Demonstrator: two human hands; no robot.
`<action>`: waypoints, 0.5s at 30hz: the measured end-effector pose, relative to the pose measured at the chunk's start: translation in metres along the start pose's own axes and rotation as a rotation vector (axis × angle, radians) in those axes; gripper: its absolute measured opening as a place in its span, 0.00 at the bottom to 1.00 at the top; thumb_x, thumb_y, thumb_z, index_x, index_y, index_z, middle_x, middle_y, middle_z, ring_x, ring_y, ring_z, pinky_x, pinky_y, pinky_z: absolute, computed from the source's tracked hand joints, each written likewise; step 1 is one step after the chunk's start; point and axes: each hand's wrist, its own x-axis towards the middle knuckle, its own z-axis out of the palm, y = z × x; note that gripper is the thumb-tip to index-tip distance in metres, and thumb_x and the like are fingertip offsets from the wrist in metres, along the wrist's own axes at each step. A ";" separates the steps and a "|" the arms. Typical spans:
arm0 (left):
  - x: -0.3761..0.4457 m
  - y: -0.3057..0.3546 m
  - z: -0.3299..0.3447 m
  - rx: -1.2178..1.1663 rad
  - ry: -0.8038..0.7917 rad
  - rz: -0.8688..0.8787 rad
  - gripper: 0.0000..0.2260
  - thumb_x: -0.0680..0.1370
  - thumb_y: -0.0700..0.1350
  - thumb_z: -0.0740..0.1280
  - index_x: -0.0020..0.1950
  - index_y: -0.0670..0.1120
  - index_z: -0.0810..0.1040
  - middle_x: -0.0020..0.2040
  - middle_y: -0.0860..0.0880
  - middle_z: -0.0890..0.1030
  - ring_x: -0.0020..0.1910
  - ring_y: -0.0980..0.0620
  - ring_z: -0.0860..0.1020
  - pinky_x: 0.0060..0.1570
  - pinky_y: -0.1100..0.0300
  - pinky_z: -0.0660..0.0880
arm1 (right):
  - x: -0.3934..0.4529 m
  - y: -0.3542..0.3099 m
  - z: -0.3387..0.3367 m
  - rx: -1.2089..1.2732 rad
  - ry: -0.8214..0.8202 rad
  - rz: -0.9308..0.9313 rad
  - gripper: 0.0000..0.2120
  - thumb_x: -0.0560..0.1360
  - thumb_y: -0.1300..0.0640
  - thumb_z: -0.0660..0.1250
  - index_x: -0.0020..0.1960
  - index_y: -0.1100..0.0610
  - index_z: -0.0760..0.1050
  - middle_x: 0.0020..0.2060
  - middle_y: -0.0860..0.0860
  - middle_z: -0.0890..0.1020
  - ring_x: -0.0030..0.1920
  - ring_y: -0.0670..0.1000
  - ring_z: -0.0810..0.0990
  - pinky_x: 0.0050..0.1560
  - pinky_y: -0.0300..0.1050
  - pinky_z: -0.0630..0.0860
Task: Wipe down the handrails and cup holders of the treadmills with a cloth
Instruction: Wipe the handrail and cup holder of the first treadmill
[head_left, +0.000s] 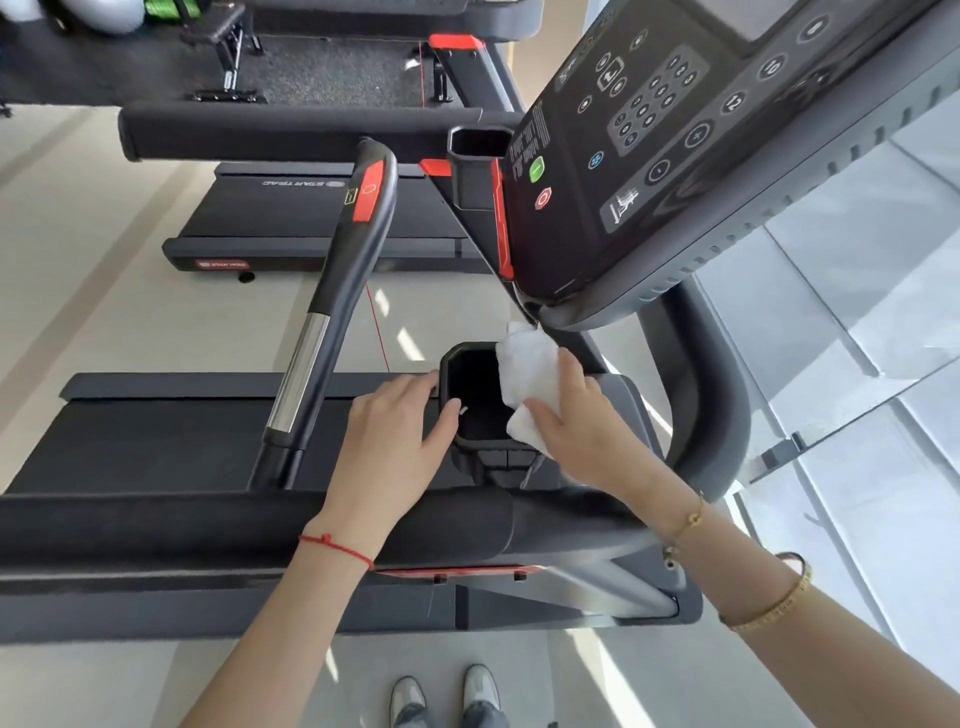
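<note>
A black octagonal cup holder (470, 441) sits at the near side of the treadmill console. My right hand (576, 421) holds a folded white cloth (524, 364) against the holder's right rim, part of the cloth hanging inside. My left hand (400, 436) rests on the holder's left rim, fingers fairly straight, thumb over the edge. A black and silver handrail (332, 306) with a red pad rises to the left of the holder. A second cup holder (475, 166) sits on the console's far side.
The console panel (675, 156) with its buttons overhangs at the upper right. The treadmill belt (156, 441) lies to the left, and another treadmill (311, 218) stands beyond. A padded side rail (208, 525) crosses in front of me. Windows are on the right.
</note>
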 end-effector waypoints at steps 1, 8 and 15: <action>0.000 0.000 0.000 -0.002 0.003 0.003 0.18 0.81 0.51 0.62 0.67 0.44 0.76 0.57 0.48 0.82 0.56 0.48 0.78 0.62 0.48 0.71 | 0.002 -0.001 -0.002 -0.004 -0.003 -0.004 0.29 0.81 0.51 0.59 0.76 0.59 0.51 0.64 0.64 0.69 0.55 0.61 0.72 0.46 0.38 0.61; 0.000 0.000 0.000 -0.010 0.008 0.011 0.18 0.81 0.51 0.62 0.68 0.45 0.75 0.57 0.48 0.81 0.57 0.49 0.78 0.62 0.49 0.72 | 0.021 -0.009 -0.013 -0.051 -0.042 -0.055 0.25 0.80 0.56 0.61 0.73 0.61 0.56 0.61 0.62 0.70 0.50 0.58 0.72 0.43 0.41 0.61; 0.001 0.001 0.000 -0.014 0.017 0.020 0.16 0.81 0.50 0.62 0.67 0.46 0.76 0.55 0.50 0.81 0.55 0.50 0.78 0.61 0.53 0.70 | 0.007 0.000 -0.006 -0.100 -0.003 -0.091 0.21 0.80 0.56 0.60 0.68 0.63 0.59 0.56 0.58 0.69 0.42 0.49 0.71 0.36 0.34 0.65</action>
